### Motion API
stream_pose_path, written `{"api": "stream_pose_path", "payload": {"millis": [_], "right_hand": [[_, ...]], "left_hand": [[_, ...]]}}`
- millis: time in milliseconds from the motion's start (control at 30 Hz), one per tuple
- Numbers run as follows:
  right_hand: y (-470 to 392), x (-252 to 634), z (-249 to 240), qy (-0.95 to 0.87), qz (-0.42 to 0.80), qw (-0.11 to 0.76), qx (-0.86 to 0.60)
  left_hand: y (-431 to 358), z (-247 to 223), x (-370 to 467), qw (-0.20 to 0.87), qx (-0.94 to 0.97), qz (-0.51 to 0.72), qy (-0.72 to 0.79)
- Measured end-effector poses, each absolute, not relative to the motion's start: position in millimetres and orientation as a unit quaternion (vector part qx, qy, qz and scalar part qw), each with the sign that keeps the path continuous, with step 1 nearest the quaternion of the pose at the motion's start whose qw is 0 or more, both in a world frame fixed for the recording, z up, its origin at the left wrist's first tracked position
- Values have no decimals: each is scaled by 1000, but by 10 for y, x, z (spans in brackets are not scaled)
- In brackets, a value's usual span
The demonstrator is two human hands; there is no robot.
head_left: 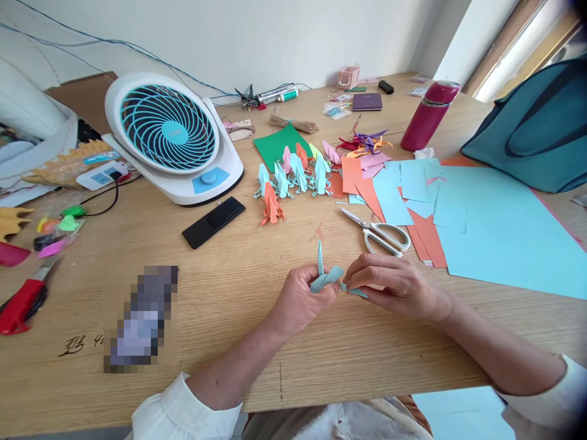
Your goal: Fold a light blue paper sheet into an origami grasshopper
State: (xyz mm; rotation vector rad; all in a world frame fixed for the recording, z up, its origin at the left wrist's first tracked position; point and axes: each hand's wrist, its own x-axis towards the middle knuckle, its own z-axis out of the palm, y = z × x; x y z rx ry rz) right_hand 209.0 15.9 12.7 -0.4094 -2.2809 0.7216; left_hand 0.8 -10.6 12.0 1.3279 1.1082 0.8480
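Note:
A light-blue folded paper figure (326, 279) is held between my two hands above the table's front half. My left hand (306, 296) is closed round its body, with one thin strip pointing upward. The fingers of my right hand (394, 282) pinch a narrow end on the right side. Part of the paper is hidden by my fingers. Beyond my hands stand several finished paper figures in light blue, pink and yellow, with an orange paper figure (272, 205) in front. White-handled scissors (385, 237) lie partly open just behind my right hand.
At the back left stands a white fan (229, 168), a black phone (213, 222) in front. Light-blue sheets (513, 238) and orange strips cover the right, near a magenta bottle (424, 119) and a teal bag (532, 134). Red-handled shears (21, 305) lie far left; a blurred object (142, 321) lies nearer.

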Motion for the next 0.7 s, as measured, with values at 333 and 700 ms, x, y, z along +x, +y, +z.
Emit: {"api": "stream_pose_path", "payload": {"millis": [333, 700], "right_hand": [[116, 2012, 93, -850, 304, 374, -213], [103, 2013, 74, -843, 307, 380, -226]], "left_hand": [[-150, 63, 11, 457, 626, 381, 504], [-138, 128, -13, 565, 559, 335, 506]]}}
